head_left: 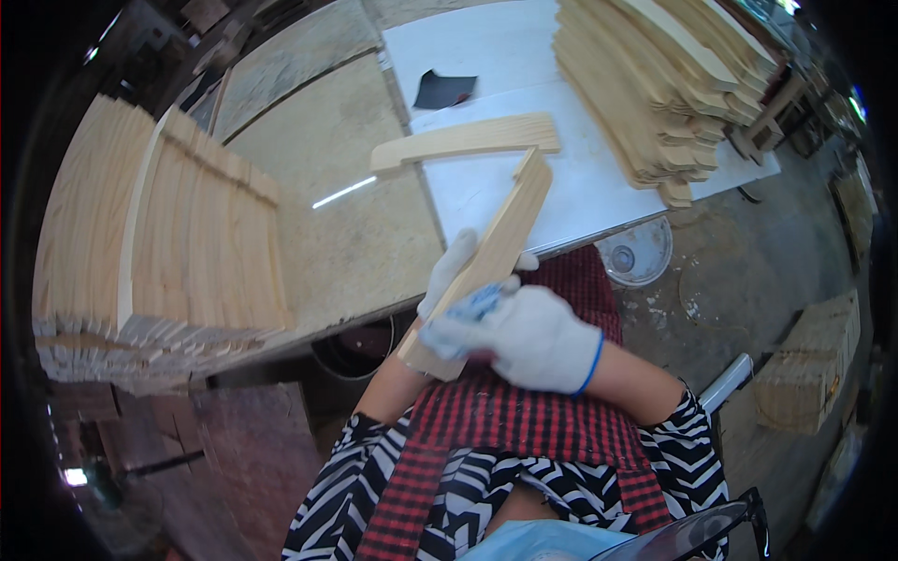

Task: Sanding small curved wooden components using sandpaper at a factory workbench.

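A shaped, pale wooden piece (505, 224) is held at a slant in front of my apron, its far end reaching over the table edge. My left hand (453, 269), in a white glove, grips it from beneath, with fingers showing along the left side and a tip at the right. Across the near part of its upper face lies my right hand (538, 338), gloved in white with blue on the fingers. Those fingers are bent and blurred; whatever is under them is hidden. Just beyond, a similar wooden piece (477, 138) rests on the table.
A dark sheet, perhaps sandpaper (445, 91), lies on the white board (505, 47). Wooden pieces stand in a tall row (201, 224) at the left; more are stacked (655, 84) at the far right. A white bucket (638, 257) is below the table's right edge.
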`<state>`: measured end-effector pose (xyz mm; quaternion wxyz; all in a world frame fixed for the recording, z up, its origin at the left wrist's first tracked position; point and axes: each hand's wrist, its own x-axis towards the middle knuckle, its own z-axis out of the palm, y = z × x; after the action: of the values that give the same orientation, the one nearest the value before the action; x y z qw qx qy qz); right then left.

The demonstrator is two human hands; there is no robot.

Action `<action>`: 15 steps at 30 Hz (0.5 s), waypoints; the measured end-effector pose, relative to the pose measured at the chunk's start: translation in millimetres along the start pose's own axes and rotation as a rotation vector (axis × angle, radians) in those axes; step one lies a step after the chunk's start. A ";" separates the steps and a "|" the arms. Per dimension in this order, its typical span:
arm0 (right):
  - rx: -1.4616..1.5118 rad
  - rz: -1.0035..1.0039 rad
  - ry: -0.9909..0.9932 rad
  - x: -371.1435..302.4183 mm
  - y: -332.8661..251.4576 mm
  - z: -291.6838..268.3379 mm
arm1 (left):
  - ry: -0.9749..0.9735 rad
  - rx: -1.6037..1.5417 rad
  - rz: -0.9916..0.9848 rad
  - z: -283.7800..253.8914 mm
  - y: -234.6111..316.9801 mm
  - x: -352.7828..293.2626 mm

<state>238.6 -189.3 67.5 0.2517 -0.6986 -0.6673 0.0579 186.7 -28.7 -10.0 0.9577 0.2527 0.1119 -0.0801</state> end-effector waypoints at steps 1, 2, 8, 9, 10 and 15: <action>0.070 0.045 -0.017 4.9 10.2 -10.1 | -0.133 0.008 0.021 -13.1 3.4 4.6; 0.128 0.041 0.224 5.1 26.8 -2.7 | 0.005 0.012 0.143 -0.2 2.5 14.4; -0.002 0.092 0.029 22.8 -9.7 0.4 | -0.194 0.040 0.130 9.4 31.9 19.1; -0.016 0.026 0.074 20.7 -16.4 14.7 | -0.279 0.042 0.166 1.8 35.9 24.2; -0.056 0.037 0.022 14.0 -19.2 17.4 | -0.364 0.043 0.201 -8.9 42.6 34.3; -0.011 -0.003 -0.037 10.3 -9.6 10.3 | -0.211 0.097 0.403 7.2 58.9 30.7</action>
<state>226.7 -176.7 65.3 0.2356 -0.6976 -0.6733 0.0669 229.8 15.4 15.7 0.9475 0.3058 -0.0457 0.0815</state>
